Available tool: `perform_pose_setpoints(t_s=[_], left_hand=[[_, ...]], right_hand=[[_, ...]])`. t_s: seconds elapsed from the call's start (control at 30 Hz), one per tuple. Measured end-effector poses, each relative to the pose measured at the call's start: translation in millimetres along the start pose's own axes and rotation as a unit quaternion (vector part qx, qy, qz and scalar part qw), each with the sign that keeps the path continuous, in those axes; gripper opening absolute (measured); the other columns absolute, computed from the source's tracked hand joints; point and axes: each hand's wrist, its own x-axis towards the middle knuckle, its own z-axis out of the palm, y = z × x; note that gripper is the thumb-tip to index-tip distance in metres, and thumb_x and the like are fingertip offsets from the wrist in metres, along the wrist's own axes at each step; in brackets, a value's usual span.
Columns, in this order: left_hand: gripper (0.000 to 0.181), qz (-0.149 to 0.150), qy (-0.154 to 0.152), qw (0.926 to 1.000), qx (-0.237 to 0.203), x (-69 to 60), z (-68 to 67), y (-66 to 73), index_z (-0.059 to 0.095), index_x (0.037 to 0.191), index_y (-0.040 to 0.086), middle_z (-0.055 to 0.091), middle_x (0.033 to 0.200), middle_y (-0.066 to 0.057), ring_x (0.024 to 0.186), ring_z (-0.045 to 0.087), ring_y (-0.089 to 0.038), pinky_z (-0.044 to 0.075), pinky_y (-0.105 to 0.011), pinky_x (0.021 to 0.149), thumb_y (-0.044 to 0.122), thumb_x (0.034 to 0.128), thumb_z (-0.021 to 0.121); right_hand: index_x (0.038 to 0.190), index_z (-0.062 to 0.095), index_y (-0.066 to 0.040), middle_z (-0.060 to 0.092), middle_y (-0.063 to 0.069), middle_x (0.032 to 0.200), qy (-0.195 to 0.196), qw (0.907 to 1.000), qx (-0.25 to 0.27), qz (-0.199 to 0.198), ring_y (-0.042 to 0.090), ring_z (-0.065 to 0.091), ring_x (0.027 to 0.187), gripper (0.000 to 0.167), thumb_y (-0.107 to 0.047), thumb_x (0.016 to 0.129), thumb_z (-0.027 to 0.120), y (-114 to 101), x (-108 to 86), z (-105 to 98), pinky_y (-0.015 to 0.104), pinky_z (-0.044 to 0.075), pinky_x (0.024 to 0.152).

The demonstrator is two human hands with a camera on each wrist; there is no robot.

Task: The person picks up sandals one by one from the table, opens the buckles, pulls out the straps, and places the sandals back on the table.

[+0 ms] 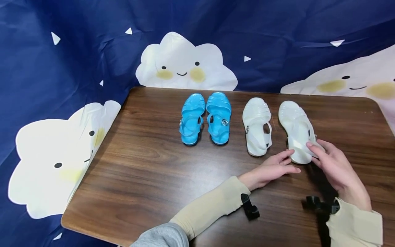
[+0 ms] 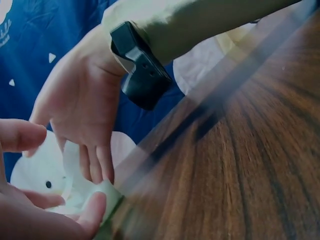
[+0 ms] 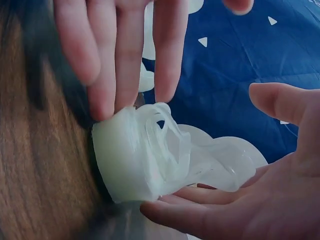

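A white jelly sandal (image 1: pixel 293 118) lies on the table at the right, toe pointing away, between both hands. My left hand (image 1: pixel 271 169) is at the left of its heel, fingers fairly straight and palm turned inward. My right hand (image 1: pixel 337 168) is at the heel's right side, with its thumb over the strap. In the right wrist view the heel of the white sandal (image 3: pixel 127 155) faces the camera. Fingers of the left hand (image 3: pixel 122 50) touch or nearly touch one side; the right hand (image 3: pixel 255 200) lies along the other with fingers extended, partly hidden behind it.
The other white sandal (image 1: pixel 256 127) lies just left of the handled one. Farther left, two blue sandals (image 1: pixel 192 120) stand side by side, toes away. All rest on a brown wooden table (image 1: pixel 139 164) before a dark blue cloth (image 1: pixel 262 20) with clouds.
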Motion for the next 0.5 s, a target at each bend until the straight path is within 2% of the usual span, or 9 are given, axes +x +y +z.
perform_pose_setpoints(t_s=[0.13,0.2,0.27,0.33,0.4,0.43,0.5], left_hand=[[0.059,-0.017,0.004,0.9998,0.012,-1.5,4.2,5.3,0.048,0.140,0.024,0.057,0.137,-0.002,0.123,0.052,-0.002,0.049,-0.014,0.083,0.007,0.0872,0.066],[0.056,-0.019,0.002,0.9992,0.034,-4.1,5.0,6.9,0.050,0.139,0.024,0.061,0.132,-0.002,0.117,0.057,0.000,0.050,-0.014,0.080,0.009,0.0869,0.067],[0.054,-0.017,-0.005,0.9982,0.058,-8.7,4.7,9.9,0.052,0.137,0.024,0.062,0.130,0.002,0.105,0.062,0.000,0.050,-0.014,0.077,0.010,0.0870,0.067],[0.051,-0.009,-0.017,0.9962,0.084,-14.9,2.5,14.9,0.053,0.136,0.022,0.062,0.129,0.005,0.095,0.064,0.002,0.050,-0.015,0.075,0.012,0.0879,0.067],[0.048,0.001,-0.033,0.9934,0.110,-22.8,-1.7,21.7,0.054,0.135,0.020,0.062,0.128,0.006,0.088,0.064,0.003,0.050,-0.014,0.075,0.013,0.0892,0.066],[0.046,0.008,-0.045,0.9918,0.119,-27.4,-4.9,25.7,0.054,0.135,0.018,0.062,0.128,0.006,0.088,0.064,0.004,0.050,-0.014,0.076,0.013,0.0902,0.066],[0.044,0.026,-0.064,0.9882,0.137,-37.8,-13.2,34.1,0.054,0.135,0.015,0.064,0.126,0.003,0.092,0.063,0.006,0.049,-0.013,0.080,0.014,0.0916,0.065]], right_hand=[[0.149,-0.007,0.011,0.015,0.029,0.147,0.012,0.9996,-0.024,0.010,-0.017,0.047,0.098,0.084,-0.032,0.101,0.048,1.7,-1.8,-10.0,0.004,0.046,0.077],[0.150,-0.005,0.008,0.013,0.027,0.151,0.024,0.9987,-0.041,0.018,-0.013,0.044,0.106,0.084,-0.035,0.101,0.048,2.7,-4.3,-14.3,0.003,0.046,0.076],[0.152,0.003,0.004,0.029,0.020,0.146,0.047,0.9988,-0.007,0.014,-0.011,0.046,0.107,0.080,-0.033,0.100,0.051,3.2,-7.2,-17.9,0.004,0.046,0.075],[0.150,0.023,-0.005,0.045,0.007,0.133,0.075,0.9955,0.058,-0.009,-0.010,0.051,0.104,0.065,-0.026,0.098,0.057,0.6,-12.1,-19.2,0.005,0.048,0.074],[0.136,0.045,-0.009,0.056,-0.008,0.116,0.102,0.9826,0.147,-0.048,-0.010,0.059,0.094,0.045,-0.014,0.094,0.062,-4.5,-18.2,-19.1,0.008,0.051,0.073],[0.126,0.054,-0.009,0.060,-0.014,0.107,0.113,0.9715,0.194,-0.074,-0.008,0.063,0.088,0.036,-0.007,0.092,0.064,-7.5,-21.4,-18.7,0.010,0.052,0.072],[0.107,0.063,-0.007,0.070,-0.008,0.100,0.136,0.9489,0.254,-0.130,0.000,0.069,0.082,0.022,0.005,0.088,0.063,-15.0,-28.2,-16.6,0.014,0.054,0.069]])
